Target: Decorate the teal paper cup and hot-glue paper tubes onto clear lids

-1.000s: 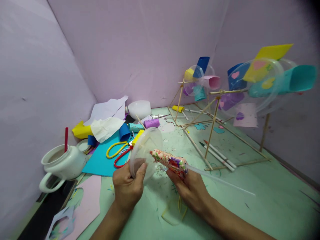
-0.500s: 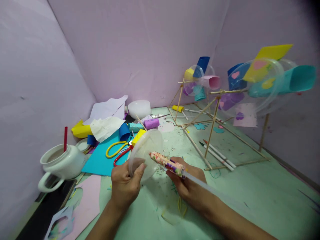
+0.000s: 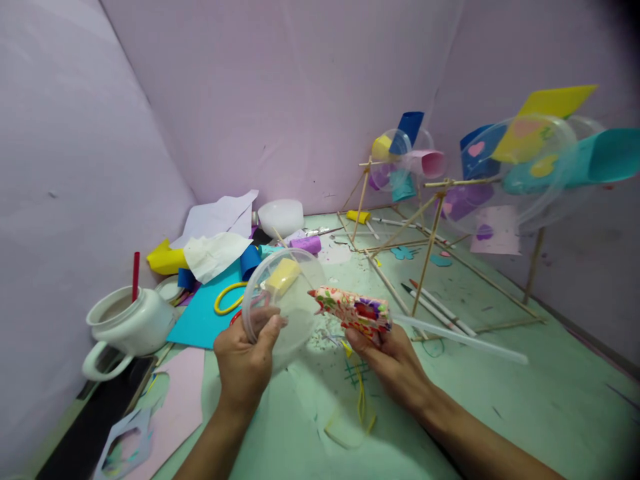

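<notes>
Clear plastic first: gripping a round lid (image 3: 295,327) by its rim in the left hand (image 3: 245,367), thumb and fingers closed on the edge. Wrapping the right hand (image 3: 395,360) around a flower-patterned glue gun (image 3: 353,310), tip pointing toward the lid and overlapping it in view (cannot tell whether touching). Trailing from the gun's back end, a translucent glue stick (image 3: 465,339). Showing through the lid, a yellow piece (image 3: 283,277); partly hidden behind it, scissors (image 3: 229,298) over a turquoise sheet (image 3: 203,317). Standing farther left, a white pot (image 3: 133,327) with a red stick (image 3: 136,277) inside. Lying at right, two pencils (image 3: 440,308) beside a stick frame (image 3: 427,257) bearing a wheel (image 3: 537,175) with coloured paper pieces.
</notes>
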### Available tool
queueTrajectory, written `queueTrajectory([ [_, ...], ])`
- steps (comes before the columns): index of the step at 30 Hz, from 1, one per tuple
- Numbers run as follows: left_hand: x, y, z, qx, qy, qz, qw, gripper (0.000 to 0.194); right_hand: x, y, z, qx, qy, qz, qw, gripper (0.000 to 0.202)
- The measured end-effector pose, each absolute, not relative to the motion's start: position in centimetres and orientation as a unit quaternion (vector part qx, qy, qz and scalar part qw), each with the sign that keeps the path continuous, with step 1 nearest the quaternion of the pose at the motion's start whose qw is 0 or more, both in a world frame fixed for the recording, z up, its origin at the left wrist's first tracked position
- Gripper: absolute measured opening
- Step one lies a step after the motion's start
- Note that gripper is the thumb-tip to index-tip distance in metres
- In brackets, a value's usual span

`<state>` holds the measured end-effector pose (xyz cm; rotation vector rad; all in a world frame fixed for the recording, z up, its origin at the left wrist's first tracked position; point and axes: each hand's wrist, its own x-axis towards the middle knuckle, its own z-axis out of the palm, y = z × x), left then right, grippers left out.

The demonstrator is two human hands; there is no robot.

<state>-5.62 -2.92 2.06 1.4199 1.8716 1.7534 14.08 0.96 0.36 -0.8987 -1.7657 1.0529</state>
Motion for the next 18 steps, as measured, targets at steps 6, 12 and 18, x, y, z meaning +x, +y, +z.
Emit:
queueTrajectory([
  [6, -5.15, -3.18, 2.28, 0.508, 0.632, 0.580, 0.078, 0.012, 13.92, 0.80, 0.40, -0.365, -0.693, 0.471, 0.406, 0.040],
  [12, -5.09, -3.07, 2.02, 0.542, 0.628, 0.558, 0.006, 0.010, 13.95, 0.73, 0.29, -0.332, -0.703, 0.484, 0.401, 0.038],
  [18, -4.98, -3.15, 2.02, 0.557, 0.621, 0.551, -0.020, 0.012, 13.94, 0.72, 0.42, -0.344, -0.717, 0.459, 0.397, 0.040],
])
